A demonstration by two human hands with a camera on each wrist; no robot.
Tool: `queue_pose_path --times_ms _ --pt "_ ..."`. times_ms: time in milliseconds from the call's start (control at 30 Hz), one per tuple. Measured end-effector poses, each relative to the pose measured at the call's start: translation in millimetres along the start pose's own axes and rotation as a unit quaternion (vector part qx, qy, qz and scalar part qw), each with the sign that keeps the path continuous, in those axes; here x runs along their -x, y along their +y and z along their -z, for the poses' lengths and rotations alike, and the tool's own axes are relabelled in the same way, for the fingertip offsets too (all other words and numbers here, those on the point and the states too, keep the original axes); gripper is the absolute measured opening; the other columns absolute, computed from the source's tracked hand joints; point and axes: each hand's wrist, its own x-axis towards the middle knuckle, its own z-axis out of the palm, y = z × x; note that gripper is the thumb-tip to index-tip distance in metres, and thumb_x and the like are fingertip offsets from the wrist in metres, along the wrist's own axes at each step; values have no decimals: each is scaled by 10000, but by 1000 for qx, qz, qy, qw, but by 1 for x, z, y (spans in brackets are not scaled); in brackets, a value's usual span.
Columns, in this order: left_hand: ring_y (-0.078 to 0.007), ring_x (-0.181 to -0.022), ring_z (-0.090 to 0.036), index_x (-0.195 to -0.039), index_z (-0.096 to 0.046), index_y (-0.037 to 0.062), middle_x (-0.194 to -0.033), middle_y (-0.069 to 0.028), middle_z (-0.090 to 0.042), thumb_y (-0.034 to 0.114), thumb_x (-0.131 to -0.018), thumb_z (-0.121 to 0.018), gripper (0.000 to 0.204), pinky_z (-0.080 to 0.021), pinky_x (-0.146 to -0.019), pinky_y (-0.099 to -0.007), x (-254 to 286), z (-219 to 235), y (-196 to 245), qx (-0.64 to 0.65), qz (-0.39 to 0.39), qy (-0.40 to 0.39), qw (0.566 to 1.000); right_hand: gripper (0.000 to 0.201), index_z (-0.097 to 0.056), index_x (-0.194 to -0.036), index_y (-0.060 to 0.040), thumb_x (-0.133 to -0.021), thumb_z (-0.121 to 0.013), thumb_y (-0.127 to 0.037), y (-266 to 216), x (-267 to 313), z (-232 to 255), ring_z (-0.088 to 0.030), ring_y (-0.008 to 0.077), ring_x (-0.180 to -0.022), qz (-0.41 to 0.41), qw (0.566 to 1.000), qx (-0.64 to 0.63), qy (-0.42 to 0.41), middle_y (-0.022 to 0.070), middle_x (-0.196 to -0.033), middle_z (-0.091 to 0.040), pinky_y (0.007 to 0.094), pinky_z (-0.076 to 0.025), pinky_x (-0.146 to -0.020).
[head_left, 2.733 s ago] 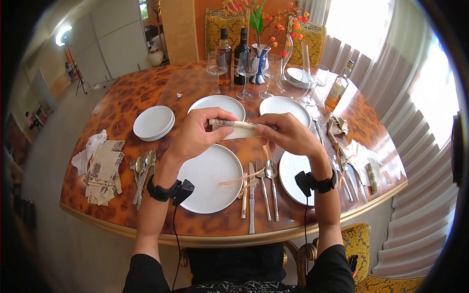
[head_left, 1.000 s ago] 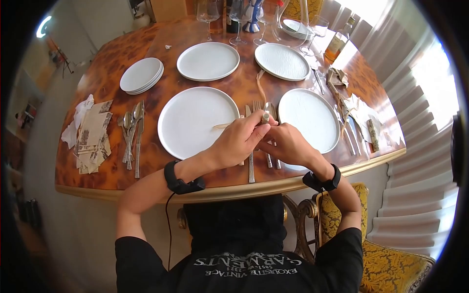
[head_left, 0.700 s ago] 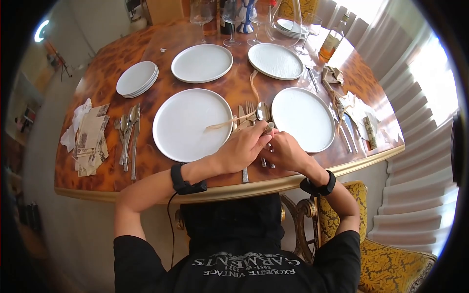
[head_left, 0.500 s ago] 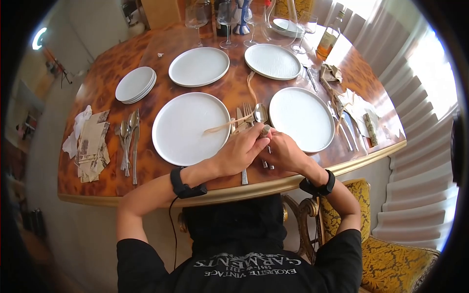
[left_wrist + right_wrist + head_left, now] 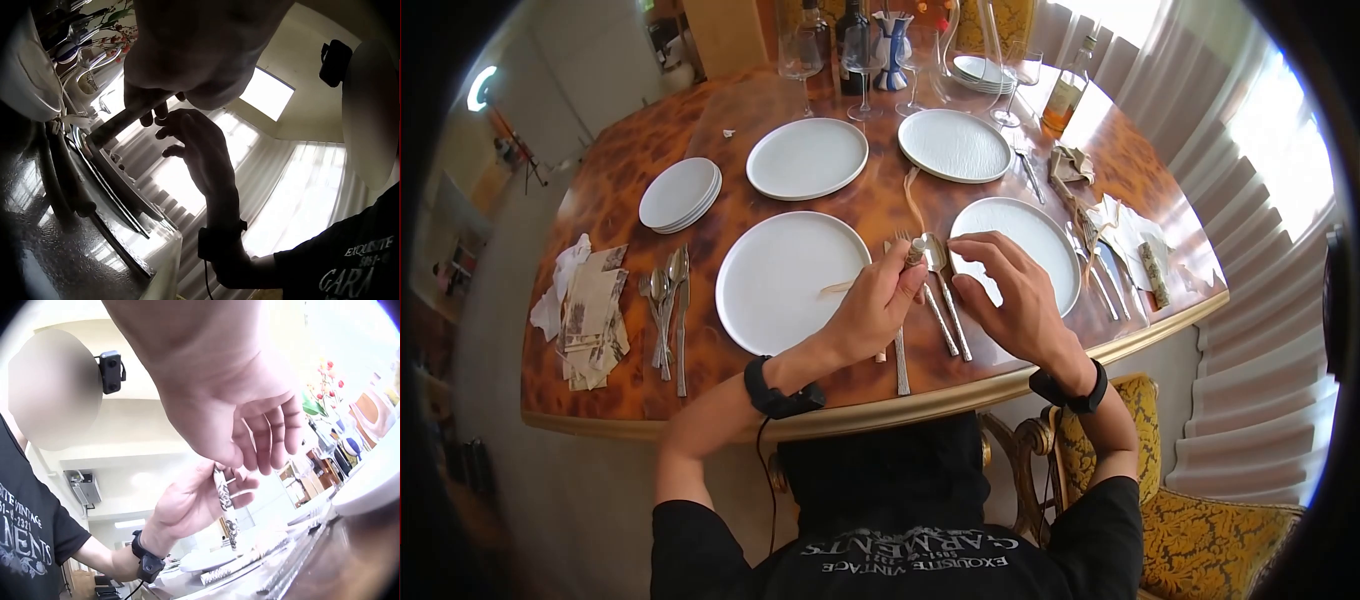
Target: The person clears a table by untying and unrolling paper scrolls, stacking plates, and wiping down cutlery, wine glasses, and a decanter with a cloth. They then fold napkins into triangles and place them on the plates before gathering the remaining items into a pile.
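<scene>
My left hand (image 5: 875, 308) pinches a thin patterned paper roll (image 5: 915, 250), seen end-on in the head view; in the right wrist view the roll (image 5: 225, 509) hangs down from thumb and fingers. Beside it on the right, my right hand (image 5: 1018, 300) is apart from the roll, fingers loosely bent and holding nothing. Beneath the hands lie a knife (image 5: 902, 365), a fork and a spoon (image 5: 958, 325) between two white plates. A pale ribbon (image 5: 835, 288) reaches over the rim of the left plate (image 5: 785, 290). In the right wrist view another patterned roll (image 5: 234, 569) lies below.
Folded patterned napkins (image 5: 590, 325) and spoons (image 5: 662, 290) lie at the left, near stacked plates (image 5: 680, 195). Two more plates (image 5: 808, 160) stand farther back, before wine glasses (image 5: 860, 60) and bottles. At the right are cutlery, white paper and a roll (image 5: 1153, 275).
My right hand has let go and moved right, its fingers spreading from the roll. The left hand has shifted slightly left with the roll. The head view has tilted slightly upward.
</scene>
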Motion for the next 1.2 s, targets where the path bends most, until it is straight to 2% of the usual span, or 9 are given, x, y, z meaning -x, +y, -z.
queue_pose_path --times_ms 33,100,200,633,700,800,1000,1100,1200 --pt "-170 -755 -578 -1018 -468 19 -824 -72 -588 236 -1061 -397 231 -467 -722 -293 0 1 3 0 -3 0 1000 407 -574 -1224 -34 -855 -682 -170 -7 -4 3 -619 321 -929 2 1000 2 1 120 -1064 -633 394 -526 -769" --pt "-407 -767 -589 -1056 -456 -9 -800 -209 -590 163 -1026 -458 175 -444 -684 -437 0 1 7 -56 -25 24 998 575 -457 -1375 -31 -864 -677 -176 -23 -11 5 -604 334 -997 66 997 38 27 146 -1225 -581 397 -527 -804" --pt "-446 -782 -568 -1063 -457 -5 -816 -230 -584 149 -1020 -463 160 -426 -676 -459 1 -1 7 -36 -62 38 997 662 -393 -1433 -31 -857 -682 -180 -24 -13 -2 -594 330 -1039 73 996 41 -14 153 -1289 -550 394 -531 -820" --pt "-454 -806 -602 -1096 -454 -18 -854 -252 -620 117 -1004 -474 165 -455 -680 -457 2 1 12 -25 -54 11 998 616 -508 -1358 -64 -798 -738 -171 -25 -15 2 -614 288 -1018 109 989 96 -32 107 -1205 -600 378 -547 -788" --pt "-223 -916 -629 -1287 -419 5 -1020 -147 -618 104 -1028 -437 278 -486 -773 -338 0 -3 6 -19 -41 -24 999 610 -509 -1356 -59 -801 -735 -172 -23 -13 4 -617 290 -1011 105 991 78 -41 109 -1201 -602 379 -548 -782" --pt "-357 -869 -654 -1211 -434 -17 -946 -202 -647 62 -995 -452 231 -484 -744 -387 -9 -16 -2 47 -138 20 989 592 -508 -1353 -51 -815 -722 -176 -21 -10 6 -622 292 -1001 93 992 74 -43 114 -1208 -601 378 -548 -771" --pt "-313 -1137 -589 -1354 -363 -13 -1186 -206 -585 29 -985 -442 380 -456 -933 -370 -6 -20 -32 4 -132 -15 991 612 -483 -1377 -61 -823 -710 -189 -7 -1 -3 -608 291 -1049 128 981 133 -54 106 -1229 -596 380 -544 -801" --pt "-224 -1100 -568 -1333 -390 20 -1202 -149 -561 68 -1029 -403 308 -454 -927 -350 -1 -22 -39 9 -112 -14 994 641 -468 -1393 -77 -815 -716 -199 -8 2 -4 -601 288 -1069 98 986 108 -74 102 -1235 -593 384 -541 -816" --pt "-321 -1178 -555 -1371 -355 -8 -1242 -206 -544 33 -988 -439 394 -427 -987 -379 -2 -19 -41 13 -91 -54 994 643 -465 -1399 -90 -818 -716 -203 -9 -2 -3 -603 287 -1067 114 987 96 -64 101 -1235 -592 386 -544 -814"
